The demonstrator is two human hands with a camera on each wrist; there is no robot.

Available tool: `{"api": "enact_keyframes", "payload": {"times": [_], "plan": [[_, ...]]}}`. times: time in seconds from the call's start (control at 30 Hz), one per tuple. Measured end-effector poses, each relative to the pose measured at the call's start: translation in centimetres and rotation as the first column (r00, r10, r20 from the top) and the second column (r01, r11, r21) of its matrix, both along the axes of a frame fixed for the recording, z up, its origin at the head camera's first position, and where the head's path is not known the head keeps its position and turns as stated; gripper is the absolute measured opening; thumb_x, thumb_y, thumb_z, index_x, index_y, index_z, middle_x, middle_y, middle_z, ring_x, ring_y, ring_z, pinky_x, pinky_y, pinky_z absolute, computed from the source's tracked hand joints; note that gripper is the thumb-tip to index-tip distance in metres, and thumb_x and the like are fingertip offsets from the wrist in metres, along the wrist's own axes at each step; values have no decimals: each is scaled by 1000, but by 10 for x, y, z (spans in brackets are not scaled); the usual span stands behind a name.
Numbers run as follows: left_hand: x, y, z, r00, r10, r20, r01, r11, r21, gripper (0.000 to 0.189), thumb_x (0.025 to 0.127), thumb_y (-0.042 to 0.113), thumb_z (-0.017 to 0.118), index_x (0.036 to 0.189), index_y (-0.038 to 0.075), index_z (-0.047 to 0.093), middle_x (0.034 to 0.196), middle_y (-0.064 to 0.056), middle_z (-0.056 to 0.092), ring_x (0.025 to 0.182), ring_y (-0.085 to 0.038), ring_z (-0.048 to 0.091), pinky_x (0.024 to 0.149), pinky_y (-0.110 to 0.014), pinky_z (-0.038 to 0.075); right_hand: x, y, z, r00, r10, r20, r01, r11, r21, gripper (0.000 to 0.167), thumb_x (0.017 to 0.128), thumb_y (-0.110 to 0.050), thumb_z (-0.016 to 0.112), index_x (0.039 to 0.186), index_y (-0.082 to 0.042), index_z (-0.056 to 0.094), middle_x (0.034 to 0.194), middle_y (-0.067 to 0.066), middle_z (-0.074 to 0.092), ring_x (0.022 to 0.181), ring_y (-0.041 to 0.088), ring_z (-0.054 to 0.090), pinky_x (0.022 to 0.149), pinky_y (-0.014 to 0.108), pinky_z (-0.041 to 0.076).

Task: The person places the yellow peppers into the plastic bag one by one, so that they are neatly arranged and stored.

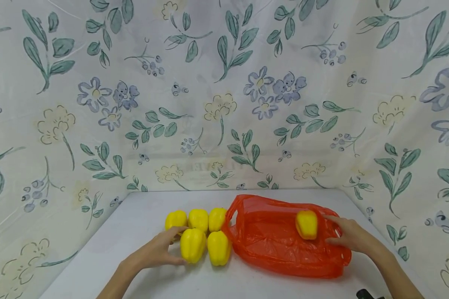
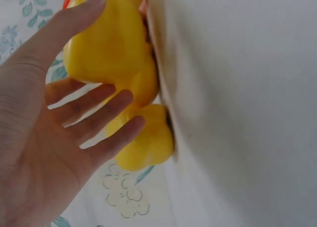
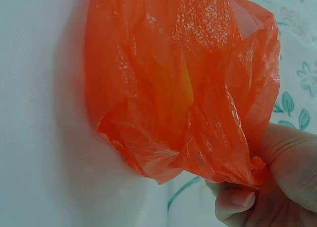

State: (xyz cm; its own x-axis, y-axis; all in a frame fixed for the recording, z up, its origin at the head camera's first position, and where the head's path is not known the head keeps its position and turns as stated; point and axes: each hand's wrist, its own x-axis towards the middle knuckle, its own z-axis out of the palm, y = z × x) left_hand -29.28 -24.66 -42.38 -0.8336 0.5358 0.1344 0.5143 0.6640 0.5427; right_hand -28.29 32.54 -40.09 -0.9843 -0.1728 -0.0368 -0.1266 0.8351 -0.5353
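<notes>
My left hand is beside a yellow bell pepper, its fingers spread around the left side. In the left wrist view the thumb lies over that pepper and the other fingers are extended. Another pepper stands to its right, with three more in a row behind. A red plastic bag lies spread at the right with its mouth open. One yellow pepper sits inside it, showing faintly through the film in the right wrist view. My right hand grips the bag's right edge, bunched by the thumb.
All this is on a white table backed by a floral-patterned curtain, which also runs along both sides. The tip of a black object shows at the bottom edge near the right forearm.
</notes>
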Motion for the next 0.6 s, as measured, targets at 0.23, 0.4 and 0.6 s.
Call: {"api": "enact_keyframes", "payload": {"times": [0.23,0.4,0.6], "plan": [[1,-3,18,997,65,-34,-66,998,-14,90,71,50,84,142,11,44,137,-3,57,115,-22,60,97,-45,53,1,0,1,1000,6,-3,-6,1000,0,83,77,-26,82,144,2,42,128,27,59,95,22,63,72,35,62],[1,1,32,992,77,-103,-76,997,8,88,70,48,85,141,15,45,138,0,56,115,-20,59,98,-46,53,1,-1,1,1000,3,-2,-3,1000,4,82,77,-26,82,144,1,43,128,27,59,96,22,62,72,35,62],[0,14,45,987,53,-154,-45,998,53,84,70,46,86,140,21,46,135,7,56,114,-12,59,98,-41,54,1,-1,1,1000,2,-7,-2,1000,8,82,77,-27,83,143,1,43,127,27,59,95,22,62,72,35,62]]}}
